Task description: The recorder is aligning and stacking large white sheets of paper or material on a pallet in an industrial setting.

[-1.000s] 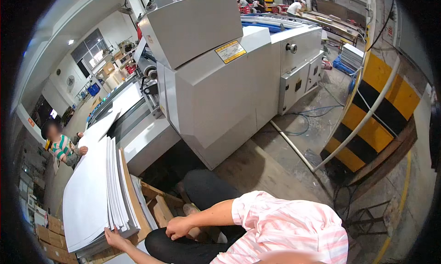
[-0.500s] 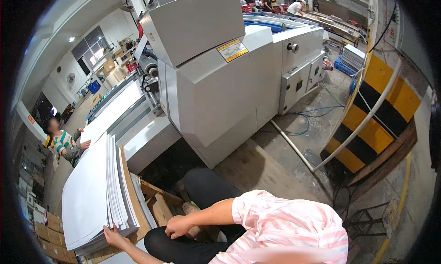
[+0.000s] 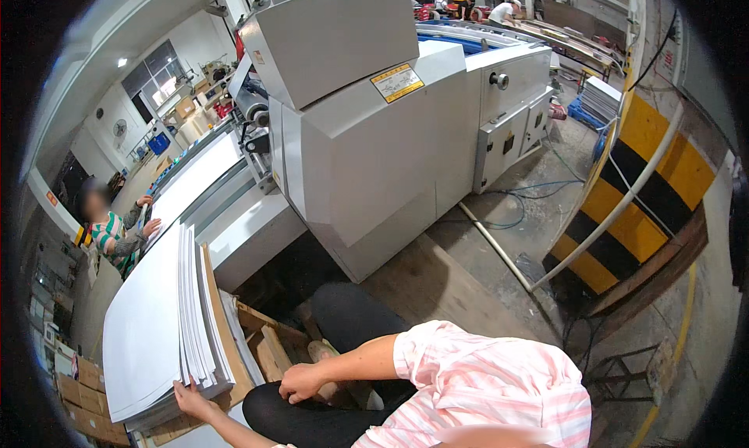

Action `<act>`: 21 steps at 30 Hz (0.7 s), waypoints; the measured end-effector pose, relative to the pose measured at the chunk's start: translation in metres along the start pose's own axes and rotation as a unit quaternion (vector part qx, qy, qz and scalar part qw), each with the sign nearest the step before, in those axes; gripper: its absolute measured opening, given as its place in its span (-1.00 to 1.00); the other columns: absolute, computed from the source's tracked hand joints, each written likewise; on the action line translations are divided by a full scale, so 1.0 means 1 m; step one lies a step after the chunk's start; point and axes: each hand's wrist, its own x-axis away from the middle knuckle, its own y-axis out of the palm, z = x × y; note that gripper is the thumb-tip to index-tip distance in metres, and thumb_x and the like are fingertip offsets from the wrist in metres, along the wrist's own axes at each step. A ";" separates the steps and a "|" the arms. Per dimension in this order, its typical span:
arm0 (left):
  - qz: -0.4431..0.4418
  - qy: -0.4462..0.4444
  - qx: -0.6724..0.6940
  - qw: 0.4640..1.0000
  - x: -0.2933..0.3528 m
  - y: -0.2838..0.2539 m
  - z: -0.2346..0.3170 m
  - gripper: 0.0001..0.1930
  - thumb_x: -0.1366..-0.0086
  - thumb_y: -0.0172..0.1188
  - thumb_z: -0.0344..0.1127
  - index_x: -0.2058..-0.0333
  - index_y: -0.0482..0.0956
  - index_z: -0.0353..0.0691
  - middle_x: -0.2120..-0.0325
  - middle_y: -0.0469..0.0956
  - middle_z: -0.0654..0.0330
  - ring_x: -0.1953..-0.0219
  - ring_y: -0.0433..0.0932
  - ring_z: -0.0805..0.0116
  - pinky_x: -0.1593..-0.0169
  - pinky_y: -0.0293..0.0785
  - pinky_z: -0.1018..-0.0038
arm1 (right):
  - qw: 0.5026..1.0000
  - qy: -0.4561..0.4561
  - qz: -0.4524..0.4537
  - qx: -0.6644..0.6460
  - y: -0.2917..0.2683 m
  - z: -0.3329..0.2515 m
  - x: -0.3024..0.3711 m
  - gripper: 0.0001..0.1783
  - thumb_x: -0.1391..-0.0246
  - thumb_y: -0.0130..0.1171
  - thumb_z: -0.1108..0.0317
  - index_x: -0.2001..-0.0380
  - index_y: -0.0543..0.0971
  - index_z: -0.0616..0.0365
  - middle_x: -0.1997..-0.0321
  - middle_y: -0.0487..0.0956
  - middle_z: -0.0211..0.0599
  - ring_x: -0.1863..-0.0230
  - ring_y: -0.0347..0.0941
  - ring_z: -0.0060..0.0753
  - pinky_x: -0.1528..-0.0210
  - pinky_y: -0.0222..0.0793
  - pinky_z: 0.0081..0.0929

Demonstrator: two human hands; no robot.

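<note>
A tall stack of large white paper sheets [image 3: 144, 323] lies on my left, its edges slightly fanned on the side nearest me. At the stack's near corner, my left hand [image 3: 192, 402] pinches the edge of the top sheet between thumb and fingers. My right hand [image 3: 302, 382] rests on my knee, fingers curled in, and nothing shows in it. A brown board [image 3: 222, 323] stands along the stack's right side, beside a wooden pallet [image 3: 273, 354].
Ahead stands a big grey machine [image 3: 382, 152] with a feed bed [image 3: 204, 179] running leftward. A co-worker in a striped top [image 3: 117, 233] reaches over the stack's far end. Cardboard boxes [image 3: 86, 393] sit at lower left; a yellow-black striped barrier [image 3: 624, 191] and a stool [image 3: 632, 378] are on the right.
The co-worker has leaned in, with hands a little higher and farther along the feed bed. My own hands stay in place.
</note>
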 end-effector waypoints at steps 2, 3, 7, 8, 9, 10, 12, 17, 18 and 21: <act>0.006 -0.012 -0.011 1.000 0.003 0.001 0.002 -0.54 -0.25 0.00 -0.22 0.01 0.29 -0.52 0.09 0.37 0.00 0.27 0.51 0.22 0.27 0.49 0.57 | 1.000 0.000 0.006 -0.002 0.002 0.003 0.000 -0.70 0.07 0.09 0.21 0.29 0.55 0.14 0.33 0.55 -0.09 0.25 0.45 -0.03 0.24 0.33 -0.17; 0.005 -0.013 -0.011 1.000 0.005 0.003 0.002 -0.54 -0.25 0.00 -0.22 0.01 0.29 -0.52 0.09 0.37 0.00 0.27 0.51 0.22 0.27 0.49 0.57 | 1.000 0.001 0.006 -0.003 0.002 0.003 0.000 -0.70 0.07 0.09 0.21 0.29 0.55 0.14 0.33 0.55 -0.09 0.25 0.45 -0.03 0.24 0.33 -0.17; 0.000 0.007 -0.004 1.000 0.005 0.005 0.000 -0.52 -0.27 -0.01 -0.18 0.07 0.30 -0.60 0.22 0.38 -0.01 0.32 0.48 0.24 0.30 0.45 0.56 | 1.000 0.000 0.010 0.006 0.002 0.003 0.001 -0.71 0.07 0.09 0.21 0.29 0.55 0.15 0.34 0.55 -0.11 0.27 0.46 -0.03 0.26 0.34 -0.17; 0.003 0.008 0.001 1.000 0.004 0.004 -0.001 -0.52 -0.27 -0.01 -0.18 0.08 0.30 -0.60 0.22 0.37 0.00 0.31 0.47 0.23 0.30 0.44 0.55 | 1.000 -0.004 0.011 0.010 0.001 0.002 0.001 -0.70 0.07 0.09 0.21 0.29 0.55 0.15 0.35 0.55 -0.11 0.28 0.46 -0.03 0.26 0.34 -0.17; 0.005 0.009 0.001 1.000 0.003 0.002 -0.001 -0.52 -0.27 -0.01 -0.18 0.08 0.30 -0.60 0.22 0.37 0.00 0.31 0.47 0.23 0.30 0.44 0.55 | 1.000 -0.006 0.010 0.010 0.001 0.001 0.001 -0.70 0.07 0.09 0.21 0.29 0.55 0.15 0.35 0.55 -0.11 0.28 0.46 -0.03 0.26 0.34 -0.17; 0.000 0.008 -0.002 1.000 0.002 0.000 -0.001 -0.52 -0.27 0.00 -0.18 0.09 0.31 -0.60 0.22 0.37 0.01 0.31 0.47 0.23 0.29 0.44 0.56 | 1.000 -0.004 0.010 0.011 0.000 0.000 0.002 -0.70 0.07 0.10 0.21 0.29 0.54 0.15 0.36 0.55 -0.12 0.28 0.46 -0.04 0.27 0.34 -0.17; -0.006 0.007 -0.005 1.000 0.001 -0.001 -0.002 -0.53 -0.27 0.00 -0.18 0.10 0.32 -0.60 0.22 0.37 0.02 0.31 0.47 0.23 0.29 0.45 0.56 | 1.000 -0.001 0.010 0.012 -0.001 -0.002 0.003 -0.70 0.07 0.10 0.21 0.29 0.54 0.15 0.36 0.56 -0.12 0.29 0.46 -0.04 0.27 0.34 -0.18; 0.001 0.003 -0.002 1.000 0.001 0.001 -0.002 -0.56 -0.25 0.02 -0.21 0.08 0.34 -0.55 0.21 0.38 0.03 0.35 0.49 0.26 0.29 0.48 0.56 | 1.000 -0.005 0.009 0.010 -0.002 -0.001 0.004 -0.70 0.06 0.09 0.20 0.28 0.54 0.15 0.36 0.56 -0.12 0.29 0.46 -0.04 0.27 0.34 -0.18; 0.002 0.004 -0.002 1.000 0.002 0.001 -0.001 -0.56 -0.25 0.02 -0.21 0.08 0.34 -0.55 0.21 0.38 0.03 0.35 0.49 0.26 0.29 0.48 0.56 | 1.000 -0.006 0.009 0.011 -0.002 -0.001 0.003 -0.70 0.06 0.09 0.20 0.28 0.54 0.15 0.36 0.56 -0.12 0.29 0.46 -0.04 0.27 0.34 -0.18; -0.001 0.012 0.006 1.000 0.007 0.003 0.004 -0.58 -0.25 0.02 -0.22 0.13 0.36 -0.55 0.23 0.38 0.04 0.34 0.48 0.26 0.29 0.48 0.56 | 1.000 -0.013 0.007 0.012 -0.001 -0.002 0.003 -0.69 0.06 0.09 0.19 0.28 0.54 0.15 0.36 0.55 -0.11 0.29 0.46 -0.03 0.27 0.33 -0.18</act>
